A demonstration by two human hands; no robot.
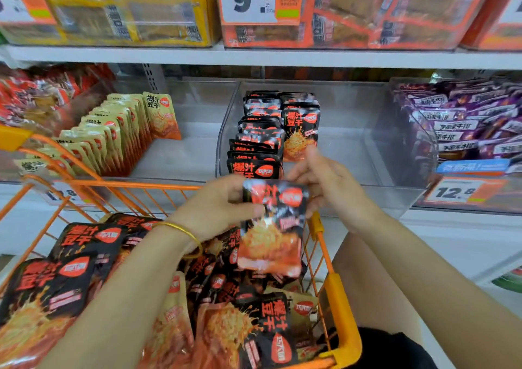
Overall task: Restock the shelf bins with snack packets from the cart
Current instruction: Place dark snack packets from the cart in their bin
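A black packet (272, 227) is pinched at its top by the left hand (217, 207) and the right hand (330, 187), above the cart (340, 298) at its far right corner. Like packets (260, 145) are stood in the clear bin (353, 108) just beyond.

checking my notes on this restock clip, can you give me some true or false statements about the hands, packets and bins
1. The left hand and right hand hold one black packet over the cart. True.
2. The clear bin ahead is packed full. False: packets fill only its left side.
3. The bin to the right holds purple packets. True.
4. The cart is blue. False: it is orange.
5. The left wrist wears a gold bangle. True.
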